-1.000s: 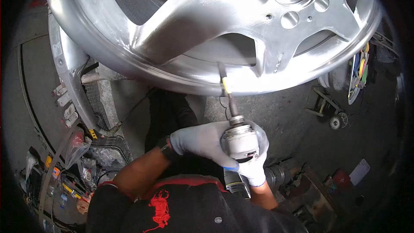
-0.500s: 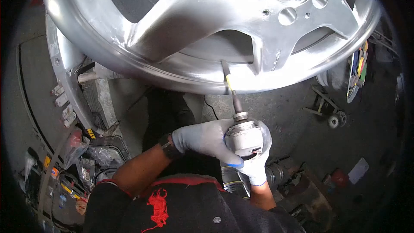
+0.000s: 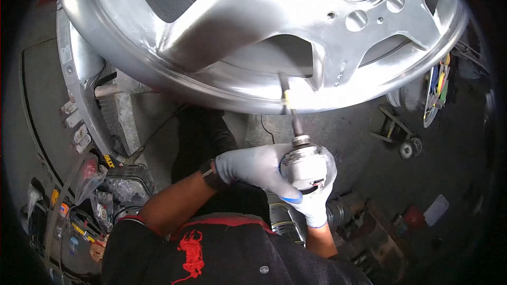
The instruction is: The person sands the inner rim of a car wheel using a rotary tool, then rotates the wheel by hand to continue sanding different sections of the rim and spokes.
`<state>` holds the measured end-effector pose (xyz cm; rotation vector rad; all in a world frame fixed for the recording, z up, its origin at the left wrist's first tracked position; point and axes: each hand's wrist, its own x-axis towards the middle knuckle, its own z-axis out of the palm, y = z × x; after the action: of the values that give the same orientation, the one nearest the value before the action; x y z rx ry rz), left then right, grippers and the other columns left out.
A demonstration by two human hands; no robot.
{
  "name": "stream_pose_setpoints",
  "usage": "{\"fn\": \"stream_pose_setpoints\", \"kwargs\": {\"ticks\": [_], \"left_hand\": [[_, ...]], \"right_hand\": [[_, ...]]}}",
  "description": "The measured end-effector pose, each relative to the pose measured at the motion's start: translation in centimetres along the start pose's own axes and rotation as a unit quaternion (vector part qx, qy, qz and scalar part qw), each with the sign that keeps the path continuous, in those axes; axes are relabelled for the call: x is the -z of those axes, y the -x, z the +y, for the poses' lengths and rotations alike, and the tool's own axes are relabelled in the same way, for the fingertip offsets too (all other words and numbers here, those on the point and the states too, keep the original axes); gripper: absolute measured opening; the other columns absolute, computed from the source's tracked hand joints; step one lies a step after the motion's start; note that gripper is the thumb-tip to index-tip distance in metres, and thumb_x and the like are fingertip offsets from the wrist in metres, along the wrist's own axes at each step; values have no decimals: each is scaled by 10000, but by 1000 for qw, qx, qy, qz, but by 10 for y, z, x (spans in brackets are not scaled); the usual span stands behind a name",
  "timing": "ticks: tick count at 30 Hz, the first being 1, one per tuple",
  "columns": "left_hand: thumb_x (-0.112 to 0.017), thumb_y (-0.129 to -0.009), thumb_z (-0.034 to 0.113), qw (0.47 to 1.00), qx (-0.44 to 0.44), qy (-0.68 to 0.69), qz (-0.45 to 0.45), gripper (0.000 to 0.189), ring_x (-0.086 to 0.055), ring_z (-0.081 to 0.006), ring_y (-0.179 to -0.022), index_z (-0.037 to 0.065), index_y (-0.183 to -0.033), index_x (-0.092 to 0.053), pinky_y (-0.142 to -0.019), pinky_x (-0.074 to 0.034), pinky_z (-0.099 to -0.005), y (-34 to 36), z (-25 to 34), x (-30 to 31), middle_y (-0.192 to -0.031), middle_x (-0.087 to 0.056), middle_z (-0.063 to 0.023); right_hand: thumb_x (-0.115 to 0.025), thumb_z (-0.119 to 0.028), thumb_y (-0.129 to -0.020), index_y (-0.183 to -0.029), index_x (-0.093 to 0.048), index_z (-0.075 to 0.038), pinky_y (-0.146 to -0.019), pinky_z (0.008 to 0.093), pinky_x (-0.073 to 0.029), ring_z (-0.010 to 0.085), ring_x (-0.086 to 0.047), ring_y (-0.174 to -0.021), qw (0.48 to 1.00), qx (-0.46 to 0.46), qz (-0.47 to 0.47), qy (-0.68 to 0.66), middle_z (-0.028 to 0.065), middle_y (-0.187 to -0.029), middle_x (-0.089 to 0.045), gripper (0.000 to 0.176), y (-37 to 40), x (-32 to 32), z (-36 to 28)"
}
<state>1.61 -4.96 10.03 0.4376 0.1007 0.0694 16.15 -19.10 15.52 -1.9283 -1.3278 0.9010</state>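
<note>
A large bare-metal alloy wheel (image 3: 248, 91) fills the top of the view, its spokes and rim shiny. Both my hands wear pale grey gloves with blue at the cuff or edge. From the left, my left hand (image 3: 252, 168) wraps the head of a silver power grinder (image 3: 304, 168). On the other side of the tool, my right hand (image 3: 318, 202) is closed around its body, partly hidden behind it. A long dark spindle (image 3: 297, 124) with a yellow band runs up from the grinder. Its blurred narrow tip overlaps the inner lip of the rim, below a spoke window.
At lower left are a black case (image 3: 127, 182), plastic bags and scattered tools. A small wheeled stand (image 3: 393, 132) is on the floor at right, near a disc with coloured pieces (image 3: 439, 91). A cable (image 3: 268, 128) lies on the floor below the wheel.
The view has shifted slightly, carrying the wheel a little to the right in the picture. The spindle tip sits marginally further right along the rim; both hands keep their hold on the grinder.
</note>
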Motion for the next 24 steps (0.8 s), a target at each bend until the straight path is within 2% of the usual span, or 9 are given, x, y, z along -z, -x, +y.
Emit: {"fn": "stream_pose_setpoints", "kwargs": {"ticks": [1, 3, 5, 10, 13, 15, 18, 21, 24], "left_hand": [[-837, -724, 127, 1000, -4, 16, 16, 497, -572, -114, -1031, 33, -1152, -602, -928, -480, -296, 4, -2, 1, -1088, -642, -21], [-840, -725, 123, 1000, 14, 9, 1, 520, -557, -107, -1062, 33, -1175, -594, -957, -465, -297, 7, -5, 4, -1121, -633, -20], [-834, -737, 133, 1000, -23, 7, 6, 531, -573, -116, -1038, 28, -1193, -584, -934, -480, -300, 6, -6, 3, -1114, -642, -29], [-821, -747, 139, 999, -12, -39, 2, 534, -594, -128, -1001, 23, -1209, -580, -897, -502, -306, -11, 1, 0, -1089, -656, -42], [-803, -753, 127, 999, -22, -45, 9, 507, -595, -127, -988, 22, -1198, -585, -888, -504, -305, -6, 4, 0, -1066, -657, -43], [-803, -781, 150, 999, -15, -33, 6, 493, -566, -110, -1020, 33, -1197, -567, -928, -470, -297, 3, 8, 0, -1085, -640, -29], [-799, -759, 125, 1000, 1, -14, 15, 476, -572, -109, -1010, 27, -1175, -591, -910, -481, -297, 5, 20, -5, -1077, -643, -29], [-804, -741, 118, 1000, 13, -14, 7, 487, -579, -108, -1002, 13, -1170, -600, -897, -492, -294, 0, 17, -2, -1077, -648, -38], [-813, -736, 121, 1000, 1, -13, 3, 519, -580, -110, -999, 14, -1192, -590, -905, -490, -294, 3, 13, -1, -1085, -650, -38]], "right_hand": [[-898, -419, -625, -1438, -305, 23, -1056, 475, -412, 339, -511, -1250, 999, 1, -6, -42, 222, -1398, -443, 1099, 0, -4, -2], [-886, -439, -643, -1426, -321, 20, -1052, 478, -415, 335, -515, -1241, 998, -11, -2, -64, 221, -1387, -448, 1069, 3, -6, -2], [-888, -441, -641, -1426, -326, 18, -1047, 478, -418, 335, -519, -1235, 999, -3, -6, -38, 220, -1382, -453, 1069, -1, -5, -5], [-898, -388, -596, -1440, -305, 32, -1036, 473, -427, 346, -534, -1208, 995, -42, 6, 85, 222, -1372, -456, 1114, 1, 12, -7], [-903, -395, -587, -1449, -292, 32, -1046, 471, -421, 348, -529, -1216, 998, -31, -1, 51, 224, -1379, -452, 1140, -2, 6, -9], [-914, -407, -568, -1452, -288, 34, -1053, 469, -415, 350, -521, -1229, 999, -8, 3, 35, 228, -1389, -449, 1169, -3, 1, -9], [-932, -414, -538, -1452, -286, 36, -1062, 474, -409, 353, -509, -1251, 997, 4, -12, 79, 233, -1404, -446, 1207, -6, 1, -13], [-929, -410, -549, -1454, -285, 36, -1062, 475, -409, 352, -512, -1248, 995, -4, -25, 100, 228, -1396, -453, 1197, -9, 7, -17], [-926, -410, -570, -1451, -287, 32, -1055, 473, -415, 344, -522, -1236, 998, -13, -16, 59, 217, -1370, -477, 1175, -6, 1, -18]]}}
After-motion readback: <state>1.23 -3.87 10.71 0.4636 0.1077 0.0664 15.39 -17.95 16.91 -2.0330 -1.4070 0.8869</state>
